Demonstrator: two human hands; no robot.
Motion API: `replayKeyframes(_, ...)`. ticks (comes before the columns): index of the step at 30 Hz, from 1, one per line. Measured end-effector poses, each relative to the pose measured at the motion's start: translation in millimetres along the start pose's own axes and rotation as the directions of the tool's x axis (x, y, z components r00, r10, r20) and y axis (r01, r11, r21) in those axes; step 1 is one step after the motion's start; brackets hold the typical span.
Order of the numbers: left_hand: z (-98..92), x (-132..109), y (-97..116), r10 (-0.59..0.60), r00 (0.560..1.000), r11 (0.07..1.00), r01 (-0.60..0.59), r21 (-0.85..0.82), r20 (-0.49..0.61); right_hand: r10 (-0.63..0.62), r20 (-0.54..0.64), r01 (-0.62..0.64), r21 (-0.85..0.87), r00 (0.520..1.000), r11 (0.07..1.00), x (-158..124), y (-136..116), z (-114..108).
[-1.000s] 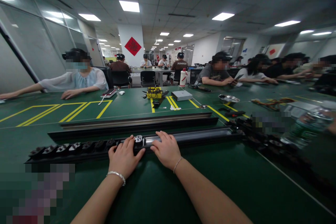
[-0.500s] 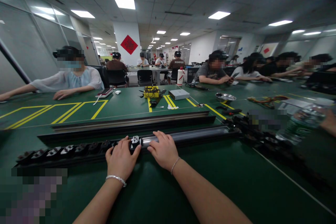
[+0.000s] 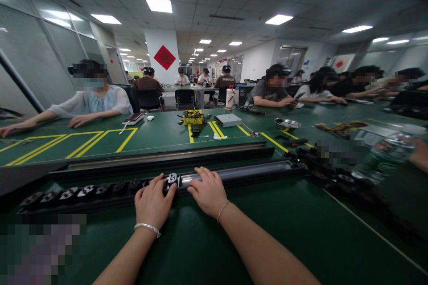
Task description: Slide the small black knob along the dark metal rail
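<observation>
A long black track rail (image 3: 247, 171) with a shiny channel lies across the green table before me. Several black and white socket modules (image 3: 86, 191) sit in a row along its left part. At the right end of that row, my left hand (image 3: 154, 202) has its thumb and fingers closed around a socket module (image 3: 172, 178) with a white face. My right hand (image 3: 209, 191) grips the rail just right of that module, fingers over the far side and thumb on the near side. Its fingertips are partly hidden.
Behind the rail lie more long black rails (image 3: 167, 156). On the right are black parts (image 3: 344, 178) and a plastic bottle (image 3: 384, 156) near another person's hand. Farther back stand a yellow box with cables (image 3: 193, 117), a grey box (image 3: 228, 120) and a metal bowl (image 3: 287, 123). Co-workers sit around.
Both my hands stay almost still on the rail, the left thumb shifting slightly. A dark flat shape has come in at the left edge. The person on the left has moved an arm.
</observation>
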State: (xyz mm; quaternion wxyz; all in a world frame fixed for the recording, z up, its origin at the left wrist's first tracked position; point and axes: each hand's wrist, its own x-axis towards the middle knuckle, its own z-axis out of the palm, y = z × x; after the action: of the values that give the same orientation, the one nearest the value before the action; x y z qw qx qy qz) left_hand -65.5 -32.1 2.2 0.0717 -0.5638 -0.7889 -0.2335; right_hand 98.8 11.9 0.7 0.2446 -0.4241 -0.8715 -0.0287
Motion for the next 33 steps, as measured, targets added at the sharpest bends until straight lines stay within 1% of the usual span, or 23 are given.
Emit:
replayKeyframes(7, -0.6, -0.3, 0.1, 0.001, 1.000, 1.000, -0.001, 0.003, 0.003, -0.001, -0.001, 0.001, -0.002, 1.000, 1.000, -0.5, -0.1, -0.9)
replayKeyframes(14, -1.7, -2.5, 3.0, 0.051, 0.999, 0.998, -0.051, 0.035, 0.002, 0.003, 0.003, -0.003, 0.007, 1.000, 1.000, -0.2, -0.8, -1.1)
replayKeyframes(21, -2.2, -3.2, 2.9, 0.059, 0.998, 0.998, -0.059, 0.038, -0.001, 0.017, 0.046, -0.017, 0.015, 0.999, 1.000, 0.4, -1.6, -4.4)
replayKeyframes(33, -3.2, -3.8, 3.5, 0.059, 0.998, 0.997, -0.060, 0.040, 0.008, 0.024, 0.047, -0.025, 0.026, 0.999, 0.999, 0.2, -1.4, -5.0)
